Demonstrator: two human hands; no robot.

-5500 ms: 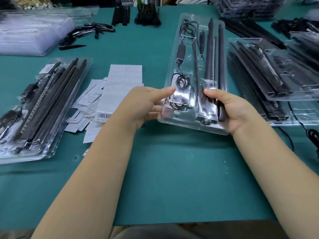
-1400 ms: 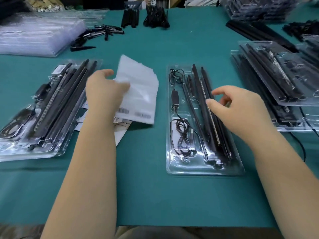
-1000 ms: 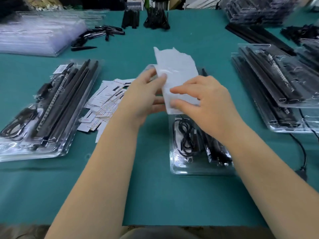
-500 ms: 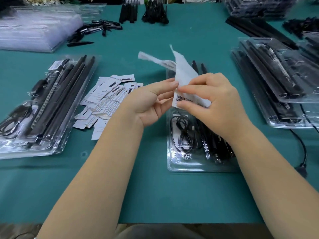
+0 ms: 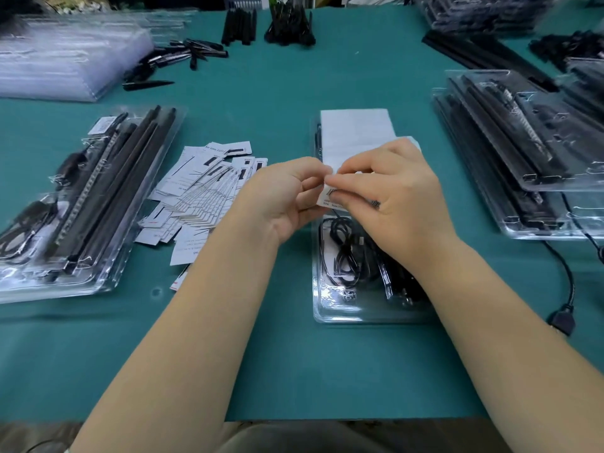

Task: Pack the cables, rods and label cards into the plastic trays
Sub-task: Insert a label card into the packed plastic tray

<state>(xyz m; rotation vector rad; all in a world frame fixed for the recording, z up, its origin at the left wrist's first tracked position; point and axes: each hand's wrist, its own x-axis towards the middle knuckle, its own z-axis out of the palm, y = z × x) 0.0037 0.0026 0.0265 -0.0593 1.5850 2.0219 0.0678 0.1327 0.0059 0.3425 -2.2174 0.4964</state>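
Observation:
A clear plastic tray (image 5: 330,308) lies in front of me on the green table, with a coiled black cable (image 5: 346,253) and black rods in it. Over its far half lies a white label sheet (image 5: 356,132). My left hand (image 5: 287,197) and my right hand (image 5: 389,191) meet above the tray's middle. Both pinch the near edge of the sheet, where a small printed label (image 5: 330,199) shows between the fingertips. My right forearm hides the rods' near ends.
A heap of loose label cards (image 5: 202,191) lies left of the tray. A packed tray (image 5: 75,204) sits at the far left, stacked packed trays (image 5: 523,152) at the right. Empty trays (image 5: 65,57), loose black parts (image 5: 176,57) and a cable plug (image 5: 563,318) lie around.
The sheet, held upright and curled half a second ago, now lies flat over the tray's far half. Both hands have dropped lower and pinch its near edge.

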